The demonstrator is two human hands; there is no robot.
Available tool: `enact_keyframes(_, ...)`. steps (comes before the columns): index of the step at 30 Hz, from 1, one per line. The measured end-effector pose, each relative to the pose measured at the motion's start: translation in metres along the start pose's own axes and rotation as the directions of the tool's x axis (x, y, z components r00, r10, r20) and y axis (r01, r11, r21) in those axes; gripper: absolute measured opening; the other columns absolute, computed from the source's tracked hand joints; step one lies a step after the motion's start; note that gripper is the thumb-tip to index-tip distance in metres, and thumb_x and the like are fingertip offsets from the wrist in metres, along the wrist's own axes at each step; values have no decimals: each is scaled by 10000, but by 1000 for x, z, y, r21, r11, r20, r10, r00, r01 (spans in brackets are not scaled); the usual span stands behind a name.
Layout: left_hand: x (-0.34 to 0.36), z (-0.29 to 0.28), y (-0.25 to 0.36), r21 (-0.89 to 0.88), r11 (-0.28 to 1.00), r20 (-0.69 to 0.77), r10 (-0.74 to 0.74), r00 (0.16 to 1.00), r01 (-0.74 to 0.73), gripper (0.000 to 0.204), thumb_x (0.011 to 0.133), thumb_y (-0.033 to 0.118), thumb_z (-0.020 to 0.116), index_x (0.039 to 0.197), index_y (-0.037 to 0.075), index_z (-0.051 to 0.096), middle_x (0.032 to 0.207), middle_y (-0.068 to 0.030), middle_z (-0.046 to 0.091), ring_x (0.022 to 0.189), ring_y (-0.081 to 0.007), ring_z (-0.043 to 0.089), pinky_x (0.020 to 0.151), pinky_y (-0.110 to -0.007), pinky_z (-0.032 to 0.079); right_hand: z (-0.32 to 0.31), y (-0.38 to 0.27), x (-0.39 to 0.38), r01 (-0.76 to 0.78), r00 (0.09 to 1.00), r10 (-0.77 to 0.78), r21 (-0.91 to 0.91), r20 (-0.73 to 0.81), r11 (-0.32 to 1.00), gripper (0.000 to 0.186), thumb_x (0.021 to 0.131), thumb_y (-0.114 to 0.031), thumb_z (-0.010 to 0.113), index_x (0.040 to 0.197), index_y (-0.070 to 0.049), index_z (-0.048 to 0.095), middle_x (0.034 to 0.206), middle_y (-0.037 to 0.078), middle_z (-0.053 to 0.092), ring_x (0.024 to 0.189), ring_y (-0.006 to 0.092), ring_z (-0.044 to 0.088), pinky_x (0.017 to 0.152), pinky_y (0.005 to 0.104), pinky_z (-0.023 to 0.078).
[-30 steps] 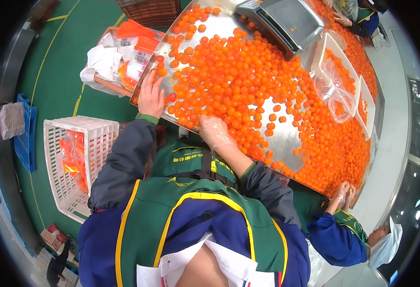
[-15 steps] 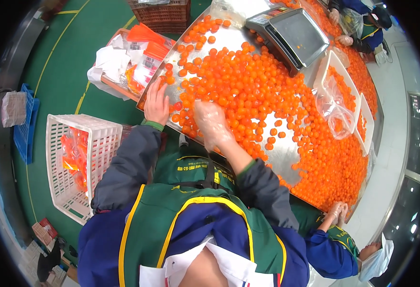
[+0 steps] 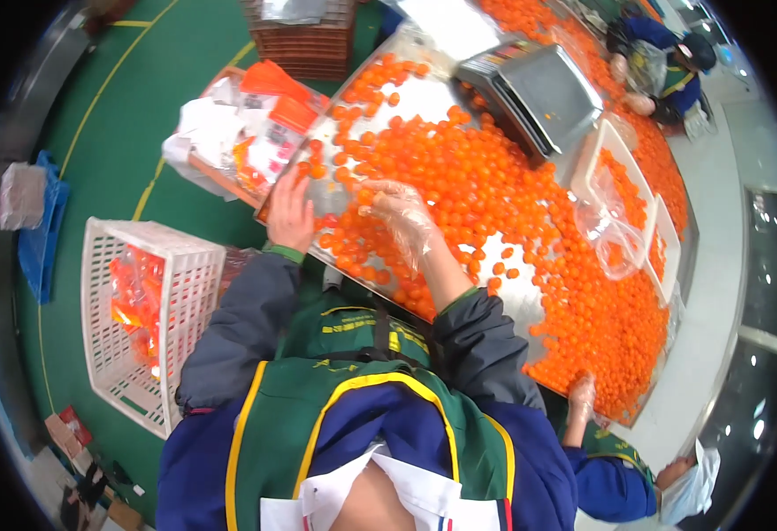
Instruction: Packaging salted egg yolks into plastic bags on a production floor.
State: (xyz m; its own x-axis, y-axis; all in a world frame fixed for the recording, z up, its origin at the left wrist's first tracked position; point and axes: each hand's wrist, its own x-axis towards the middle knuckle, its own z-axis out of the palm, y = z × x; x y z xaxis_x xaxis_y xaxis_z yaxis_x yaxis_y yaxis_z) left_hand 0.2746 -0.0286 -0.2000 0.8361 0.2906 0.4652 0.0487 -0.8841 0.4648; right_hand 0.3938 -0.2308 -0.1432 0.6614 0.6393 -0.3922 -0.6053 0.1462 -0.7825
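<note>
Glossy, round orange balls (image 3: 486, 168), much like egg yolks, lie heaped on a metal table (image 3: 516, 305). My left hand (image 3: 291, 217) rests at the near left edge of this table, fingers stretched out, beside a few loose balls. Over the near left part of the heap is my right hand (image 3: 406, 217), in a clear plastic glove. Its fingers are bent together around an orange ball (image 3: 366, 196) at their tips. Whether more balls sit inside the palm is hidden.
A scale (image 3: 539, 93) stands on the table's far side, near white trays (image 3: 602, 177) and a clear bag (image 3: 614, 239). Left are a box of packaging (image 3: 229, 133) and a white crate (image 3: 195, 292). Co-workers stand far right (image 3: 671, 66) and near right (image 3: 618, 478).
My right hand has lifted and turned, its fingers now bent toward the left around a ball. My left hand stays at the table edge. The near-right co-worker's hand has shifted left.
</note>
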Motion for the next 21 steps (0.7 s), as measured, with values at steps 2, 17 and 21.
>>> enact_keyframes(2, 0, -2, -5, -9, 1000, -13, 15, 1000, -15, 448, 880, 79, 566, 1323, 23, 516, 1457, -166, 442, 1345, -367, 415, 1126, -462, 344, -6, -15, -31, 22, 998, -15, 100, -63, 995, 343, 872, -58, 609, 1202, 35, 626, 1082, 83, 684, 1030, 212, 646, 907, 361, 524)
enact_keyframes(17, -3, 5, -22, 32, 997, 102, 71, 992, -74, 392, 975, 109, 490, 1356, 21, 498, 1499, -168, 408, 1389, -372, 357, 1154, -464, 279, -316, -125, -255, 720, 365, -317, 49, -875, 692, 227, 918, -49, 587, 1122, 51, 581, 1072, 152, 607, 1056, 274, 593, 954, 396, 532)
enact_keyframes(21, 1, 5, -17, 39, 997, 113, 61, 992, -66, 383, 972, 100, 486, 1346, 19, 503, 1499, -169, 404, 1384, -376, 361, 1150, -471, 282, -363, -169, -261, 777, 62, -211, -85, -976, 624, 224, 943, -63, 567, 1121, 71, 591, 1082, 160, 618, 1035, 292, 605, 922, 386, 540)
